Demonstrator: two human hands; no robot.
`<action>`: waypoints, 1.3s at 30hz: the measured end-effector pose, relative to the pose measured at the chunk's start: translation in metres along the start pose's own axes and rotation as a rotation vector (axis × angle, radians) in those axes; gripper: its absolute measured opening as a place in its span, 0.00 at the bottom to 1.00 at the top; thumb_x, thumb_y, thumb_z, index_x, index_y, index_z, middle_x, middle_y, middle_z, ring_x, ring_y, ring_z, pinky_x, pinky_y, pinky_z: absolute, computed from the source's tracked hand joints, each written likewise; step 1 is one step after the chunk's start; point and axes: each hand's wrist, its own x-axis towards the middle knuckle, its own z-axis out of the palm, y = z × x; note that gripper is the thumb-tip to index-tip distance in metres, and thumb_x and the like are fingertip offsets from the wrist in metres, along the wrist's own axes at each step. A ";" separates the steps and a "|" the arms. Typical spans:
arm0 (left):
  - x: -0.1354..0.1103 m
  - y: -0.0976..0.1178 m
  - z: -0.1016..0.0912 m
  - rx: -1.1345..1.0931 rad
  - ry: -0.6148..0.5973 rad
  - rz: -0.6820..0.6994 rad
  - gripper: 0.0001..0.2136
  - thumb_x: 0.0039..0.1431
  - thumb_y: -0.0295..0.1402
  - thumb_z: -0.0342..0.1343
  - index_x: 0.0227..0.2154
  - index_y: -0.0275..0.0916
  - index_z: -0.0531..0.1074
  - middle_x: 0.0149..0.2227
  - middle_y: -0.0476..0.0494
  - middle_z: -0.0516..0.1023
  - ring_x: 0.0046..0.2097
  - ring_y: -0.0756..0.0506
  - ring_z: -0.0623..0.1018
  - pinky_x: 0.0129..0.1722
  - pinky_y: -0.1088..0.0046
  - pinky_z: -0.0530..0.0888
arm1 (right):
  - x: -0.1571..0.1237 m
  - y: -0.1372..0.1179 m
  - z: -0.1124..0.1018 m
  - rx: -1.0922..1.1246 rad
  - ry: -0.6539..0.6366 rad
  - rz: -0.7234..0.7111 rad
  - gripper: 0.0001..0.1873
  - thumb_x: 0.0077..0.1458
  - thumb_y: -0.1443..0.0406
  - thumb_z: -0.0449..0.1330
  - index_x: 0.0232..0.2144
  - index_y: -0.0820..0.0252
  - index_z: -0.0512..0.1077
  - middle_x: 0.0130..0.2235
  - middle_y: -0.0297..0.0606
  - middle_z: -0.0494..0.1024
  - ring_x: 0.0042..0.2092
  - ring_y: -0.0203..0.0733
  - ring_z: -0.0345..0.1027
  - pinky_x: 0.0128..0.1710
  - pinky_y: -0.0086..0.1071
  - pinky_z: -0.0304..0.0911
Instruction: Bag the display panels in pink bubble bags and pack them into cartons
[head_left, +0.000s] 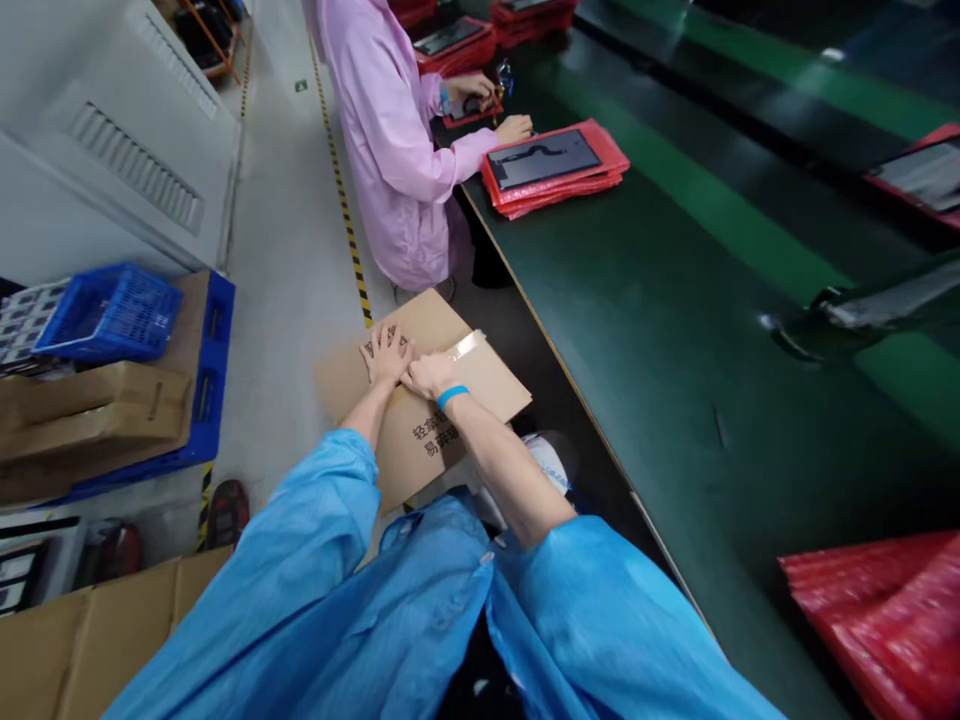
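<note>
A flat-topped cardboard box with black printed characters stands low in front of me, beside the workbench. My left hand lies on its top with fingers spread, pressing the board. Right beside it, my right hand is closed, knuckles up, over the middle of the box. Whatever its fingers hold, if anything, is hidden. A strip of shiny clear tape runs along the top from near my right hand toward the far right edge.
The green workbench runs along my right, with red bubble-wrap packs holding dark panels. A co-worker in a pink coat works at it ahead. A blue pallet with cartons and a blue basket stands at left.
</note>
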 end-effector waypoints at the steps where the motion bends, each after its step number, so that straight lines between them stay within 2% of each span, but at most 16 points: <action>1: 0.004 -0.001 -0.003 0.019 -0.044 0.003 0.35 0.78 0.54 0.34 0.82 0.50 0.46 0.84 0.46 0.38 0.84 0.33 0.40 0.79 0.33 0.43 | -0.009 -0.002 -0.006 0.000 0.018 -0.015 0.28 0.78 0.56 0.50 0.51 0.69 0.86 0.51 0.61 0.87 0.54 0.57 0.83 0.55 0.42 0.66; 3: 0.014 -0.002 -0.016 0.054 -0.180 0.032 0.38 0.77 0.56 0.32 0.83 0.48 0.39 0.84 0.43 0.33 0.84 0.32 0.34 0.78 0.32 0.42 | -0.035 -0.008 -0.021 -0.022 0.098 -0.041 0.29 0.79 0.58 0.48 0.48 0.67 0.87 0.50 0.60 0.87 0.54 0.56 0.83 0.55 0.42 0.64; 5: 0.025 -0.002 -0.038 0.079 -0.345 0.073 0.44 0.73 0.61 0.38 0.83 0.45 0.39 0.84 0.38 0.32 0.83 0.30 0.34 0.79 0.35 0.47 | -0.072 -0.014 -0.037 -0.063 0.214 -0.066 0.29 0.78 0.61 0.47 0.44 0.67 0.87 0.46 0.58 0.88 0.50 0.54 0.83 0.54 0.42 0.63; 7: 0.031 -0.004 -0.068 0.086 -0.466 0.130 0.48 0.65 0.64 0.51 0.81 0.46 0.51 0.83 0.34 0.45 0.83 0.27 0.47 0.77 0.42 0.59 | -0.121 -0.018 -0.048 -0.093 0.302 -0.093 0.27 0.77 0.62 0.48 0.40 0.66 0.86 0.43 0.55 0.88 0.47 0.52 0.82 0.53 0.41 0.62; 9: 0.029 -0.010 -0.095 0.090 -0.559 0.191 0.45 0.58 0.63 0.60 0.76 0.50 0.65 0.78 0.35 0.62 0.77 0.28 0.65 0.70 0.50 0.72 | -0.175 -0.019 -0.047 -0.083 0.318 -0.108 0.24 0.75 0.61 0.51 0.38 0.64 0.84 0.42 0.52 0.87 0.46 0.50 0.80 0.51 0.40 0.62; 12: 0.010 -0.034 -0.113 0.102 -0.626 0.233 0.43 0.57 0.64 0.60 0.73 0.51 0.69 0.74 0.36 0.71 0.72 0.30 0.75 0.64 0.54 0.77 | -0.250 -0.012 -0.019 -0.021 0.259 0.012 0.18 0.74 0.57 0.56 0.39 0.61 0.82 0.44 0.49 0.85 0.49 0.51 0.78 0.49 0.40 0.63; 14: -0.014 -0.052 -0.105 0.104 -0.580 0.227 0.48 0.59 0.65 0.58 0.77 0.45 0.62 0.78 0.32 0.62 0.76 0.29 0.69 0.69 0.53 0.73 | -0.283 -0.007 0.010 0.010 0.165 0.158 0.17 0.74 0.55 0.58 0.40 0.60 0.80 0.47 0.49 0.84 0.52 0.53 0.77 0.48 0.39 0.65; 16: -0.042 -0.064 -0.086 0.104 -0.498 0.197 0.54 0.61 0.68 0.54 0.81 0.38 0.51 0.82 0.27 0.49 0.81 0.26 0.57 0.75 0.48 0.64 | -0.298 -0.006 0.038 0.019 0.084 0.299 0.17 0.75 0.55 0.56 0.44 0.60 0.79 0.50 0.52 0.83 0.56 0.56 0.76 0.50 0.41 0.67; 19: -0.079 -0.059 -0.048 0.094 -0.322 0.104 0.55 0.66 0.70 0.44 0.82 0.35 0.38 0.83 0.26 0.34 0.82 0.20 0.42 0.76 0.30 0.54 | -0.285 -0.014 0.064 0.018 0.016 0.433 0.18 0.76 0.57 0.53 0.54 0.63 0.76 0.54 0.56 0.82 0.59 0.60 0.75 0.53 0.46 0.70; 22: -0.088 -0.030 -0.020 0.045 -0.108 0.092 0.48 0.70 0.66 0.41 0.82 0.40 0.43 0.84 0.31 0.34 0.82 0.19 0.39 0.74 0.22 0.48 | -0.238 -0.022 0.063 0.032 -0.085 0.463 0.20 0.73 0.58 0.58 0.59 0.63 0.74 0.58 0.63 0.80 0.60 0.62 0.75 0.52 0.49 0.73; 24: -0.079 -0.010 -0.013 0.024 -0.042 0.175 0.42 0.74 0.60 0.41 0.81 0.41 0.50 0.84 0.33 0.37 0.82 0.21 0.41 0.75 0.23 0.47 | -0.196 -0.021 0.053 0.031 -0.072 0.447 0.23 0.71 0.58 0.59 0.63 0.63 0.73 0.64 0.67 0.75 0.64 0.64 0.71 0.53 0.51 0.74; 26: -0.062 0.002 -0.014 0.035 -0.034 0.377 0.33 0.78 0.51 0.41 0.79 0.43 0.58 0.83 0.36 0.45 0.83 0.27 0.46 0.78 0.31 0.46 | -0.153 -0.015 0.045 0.032 0.006 0.430 0.28 0.73 0.57 0.56 0.69 0.62 0.69 0.73 0.67 0.65 0.72 0.66 0.62 0.60 0.58 0.71; 29: -0.033 0.010 -0.026 0.077 -0.158 0.843 0.26 0.77 0.32 0.42 0.73 0.46 0.69 0.79 0.40 0.62 0.81 0.38 0.58 0.81 0.47 0.50 | -0.103 -0.005 0.054 0.084 0.057 0.454 0.38 0.76 0.52 0.48 0.79 0.61 0.54 0.82 0.61 0.46 0.81 0.69 0.41 0.70 0.76 0.54; 32: -0.008 0.017 -0.038 0.107 -0.285 1.221 0.22 0.72 0.25 0.47 0.58 0.46 0.81 0.70 0.38 0.77 0.74 0.41 0.70 0.79 0.54 0.57 | -0.084 0.000 0.082 0.097 0.157 0.466 0.41 0.77 0.49 0.42 0.82 0.61 0.45 0.83 0.56 0.36 0.83 0.69 0.29 0.73 0.83 0.34; 36: 0.021 0.042 -0.043 0.201 -0.464 1.463 0.10 0.63 0.28 0.57 0.37 0.48 0.83 0.49 0.38 0.88 0.61 0.39 0.81 0.76 0.61 0.61 | -0.080 0.001 0.107 0.143 0.298 0.442 0.42 0.76 0.47 0.45 0.82 0.61 0.50 0.83 0.56 0.40 0.82 0.70 0.31 0.72 0.85 0.24; 39: 0.033 0.064 -0.043 0.415 -0.634 1.556 0.02 0.52 0.35 0.63 0.29 0.48 0.81 0.43 0.36 0.88 0.58 0.35 0.82 0.73 0.60 0.65 | -0.071 0.010 0.103 0.215 0.393 0.468 0.35 0.77 0.51 0.45 0.77 0.61 0.62 0.81 0.57 0.53 0.81 0.68 0.42 0.74 0.82 0.21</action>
